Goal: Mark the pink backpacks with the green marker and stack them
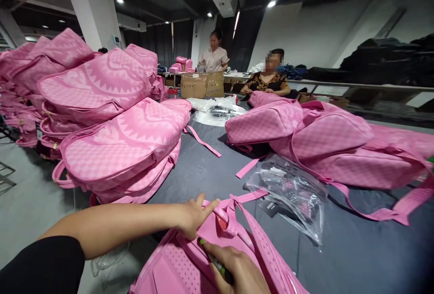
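At the grey table (359, 258), left hand (193, 216) splays across pink backpack (185, 264); right hand (244, 270) grips green-tipped tool (221, 268).

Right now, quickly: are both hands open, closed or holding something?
Left hand: on the pink backpack, some fingers spread; whether it grips cannot be told.
Right hand: closed around a green-and-black tool.

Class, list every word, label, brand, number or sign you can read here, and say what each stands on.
No text is readable.
Dark tag at the clear plastic bag's edge: pale marks, too small to read.
Cardboard box in the background: any markings too small to read.
Nearest pink backpack: no lettering I can make out.
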`<state>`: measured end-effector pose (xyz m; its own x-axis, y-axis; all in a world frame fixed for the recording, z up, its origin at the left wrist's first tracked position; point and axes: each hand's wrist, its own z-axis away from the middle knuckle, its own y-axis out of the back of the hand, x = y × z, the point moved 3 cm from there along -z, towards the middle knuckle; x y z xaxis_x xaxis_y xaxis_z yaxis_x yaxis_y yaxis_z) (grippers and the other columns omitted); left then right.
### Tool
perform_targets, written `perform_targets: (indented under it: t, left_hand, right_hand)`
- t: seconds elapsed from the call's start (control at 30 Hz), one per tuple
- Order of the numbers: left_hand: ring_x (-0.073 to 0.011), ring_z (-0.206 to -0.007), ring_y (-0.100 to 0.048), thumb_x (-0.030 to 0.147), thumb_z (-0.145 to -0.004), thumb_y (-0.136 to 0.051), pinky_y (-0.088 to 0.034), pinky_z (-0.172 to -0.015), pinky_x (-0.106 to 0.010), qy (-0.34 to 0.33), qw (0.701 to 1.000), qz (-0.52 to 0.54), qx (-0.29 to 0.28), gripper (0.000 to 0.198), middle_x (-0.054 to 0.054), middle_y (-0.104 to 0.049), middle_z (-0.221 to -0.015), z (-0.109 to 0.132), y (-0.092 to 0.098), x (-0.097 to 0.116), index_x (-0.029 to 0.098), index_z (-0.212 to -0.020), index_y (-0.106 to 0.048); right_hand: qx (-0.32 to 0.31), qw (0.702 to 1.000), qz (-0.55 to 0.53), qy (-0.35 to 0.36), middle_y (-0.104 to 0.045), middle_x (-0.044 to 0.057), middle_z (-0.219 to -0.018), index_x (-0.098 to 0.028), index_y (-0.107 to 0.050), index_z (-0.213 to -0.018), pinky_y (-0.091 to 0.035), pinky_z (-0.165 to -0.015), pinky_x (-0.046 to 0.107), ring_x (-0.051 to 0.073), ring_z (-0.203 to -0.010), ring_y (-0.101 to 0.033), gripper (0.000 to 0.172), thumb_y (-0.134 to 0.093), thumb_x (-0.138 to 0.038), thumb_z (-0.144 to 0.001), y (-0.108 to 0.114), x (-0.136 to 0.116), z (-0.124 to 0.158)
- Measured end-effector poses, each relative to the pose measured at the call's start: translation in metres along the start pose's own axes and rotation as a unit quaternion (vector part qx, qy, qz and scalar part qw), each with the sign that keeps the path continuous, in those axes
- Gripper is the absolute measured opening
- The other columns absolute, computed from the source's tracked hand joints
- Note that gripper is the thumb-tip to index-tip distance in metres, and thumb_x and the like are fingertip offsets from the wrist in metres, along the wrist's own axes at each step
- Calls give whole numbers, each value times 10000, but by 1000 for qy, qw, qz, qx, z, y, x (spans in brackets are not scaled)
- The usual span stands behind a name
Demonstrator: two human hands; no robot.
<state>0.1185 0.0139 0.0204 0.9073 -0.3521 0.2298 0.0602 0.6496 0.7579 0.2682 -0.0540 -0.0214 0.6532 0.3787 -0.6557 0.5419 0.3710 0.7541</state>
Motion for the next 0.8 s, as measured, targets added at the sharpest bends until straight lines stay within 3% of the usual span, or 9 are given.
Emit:
perform_targets:
  t: [0.23,0.37,0.57,0.7,0.8]
  left_hand:
    - [-433,-1451,-353,2,-648,-746,-472,-1065,-437,-4,1000,3,20,1316,-280,64,-1647,5,-2,0,259,-1591,135]
    - [-388,-1472,-327,-17,-704,-671,-457,-1073,-420,-14,1000,6,21,1267,-223,95,-1662,2,-2,-5,330,-1567,190]
    - [-383,-1478,-306,10,-755,-642,-477,-1044,-408,-22,1000,13,-7,1219,-231,135,-1654,-2,-5,-9,326,-1562,215]
    - [-398,-1486,-288,57,-755,-677,-443,-1092,-460,-24,999,5,23,1246,-211,123,-1662,-3,-6,-8,353,-1546,238]
    - [-409,-1481,-303,43,-724,-694,-438,-1104,-461,-25,999,19,21,1276,-221,103,-1662,0,-5,-5,340,-1553,229]
  right_hand:
    - [-20,999,30,-19,-777,112,-1031,-209,-705,-1285,-547,-851,374,266,-928,-726,453,-483,-187,-891,18,-23,7]
    - [-8,1000,-9,-7,-769,101,-1087,-206,-694,-1290,-550,-901,382,237,-936,-727,432,-508,-179,-901,29,-22,11]
    - [-10,999,-46,-26,-767,90,-1097,-203,-701,-1274,-550,-906,383,230,-934,-721,406,-538,-187,-903,20,-16,8]
    - [25,997,-68,-16,-765,100,-1089,-194,-699,-1278,-541,-890,365,232,-936,-714,425,-529,-182,-888,14,-18,5]
    - [-2,999,-49,-23,-768,102,-1065,-214,-706,-1275,-535,-879,375,252,-941,-712,431,-527,-197,-883,12,-19,6]
